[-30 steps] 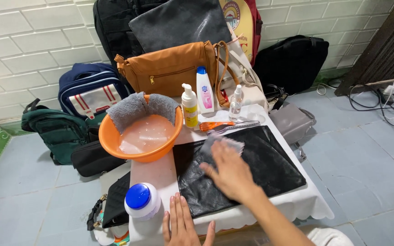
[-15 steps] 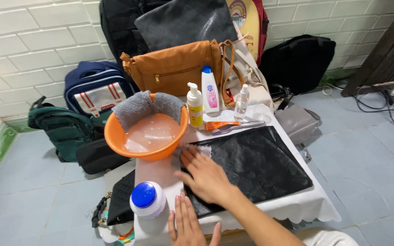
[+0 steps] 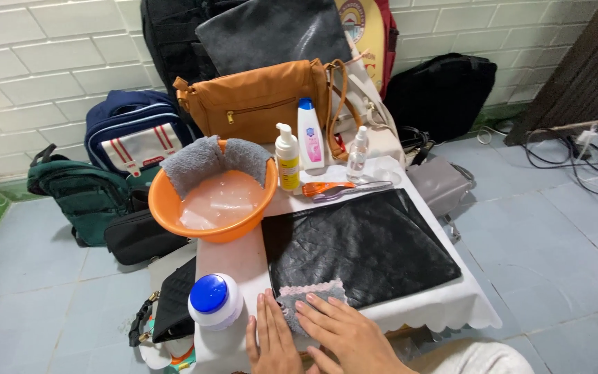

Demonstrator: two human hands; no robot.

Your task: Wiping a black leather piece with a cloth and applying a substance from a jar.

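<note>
1. Just left of the left hand [image 3: 273, 339] stands a white jar with a blue lid [image 3: 214, 302]. Beyond it, well up the table, sits an orange basin [image 3: 210, 201] of cloudy water with a grey towel [image 3: 210, 159] draped over its far rim.
2. Farther from the hands, past the flat bag, stand a yellow pump bottle [image 3: 287, 158], a white bottle with a blue cap [image 3: 309, 134] and a small clear spray bottle [image 3: 358, 154]. An orange-handled brush [image 3: 328, 188] lies in front of them.
3. Behind these stands a tan shoulder bag [image 3: 261, 102]; dark backpacks line the tiled wall.
4. A flat black leather bag [image 3: 359, 244] lies on the white-covered table [image 3: 444, 312], directly ahead of both hands. It looks creased and matte. Its long axis runs left to right, slightly turned so the right end sits nearer the person.
5. A small grey cloth with a pink edge [image 3: 309, 298] lies crumpled on the near left corner of that bag.
6. The right hand [image 3: 344, 332] lies flat, fingers spread, with the fingertips pressing on the cloth, not gripping it.
7. The left hand rests flat on the table beside it, fingers together and straight, touching the cloth's left edge and holding nothing.
</note>
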